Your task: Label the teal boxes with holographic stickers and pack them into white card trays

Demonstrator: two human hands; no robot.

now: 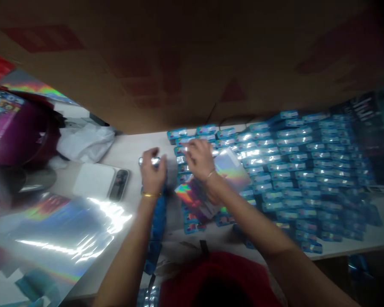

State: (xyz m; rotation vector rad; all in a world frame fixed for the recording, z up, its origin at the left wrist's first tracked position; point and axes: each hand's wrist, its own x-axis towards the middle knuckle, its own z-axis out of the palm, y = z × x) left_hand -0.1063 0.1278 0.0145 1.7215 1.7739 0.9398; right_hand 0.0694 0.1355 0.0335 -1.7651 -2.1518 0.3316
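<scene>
Blue packs [292, 160], set in dense rows across the right of the table [128, 147], apparently well filled; left column [158, 218], much sparser; left hand [152, 172], curved about a pack [151, 161] at column top, hold not tellable; right hand [199, 158], bent over leftmost rows, blurred, hold likewise not tellable; remaining count unclear.
</scene>
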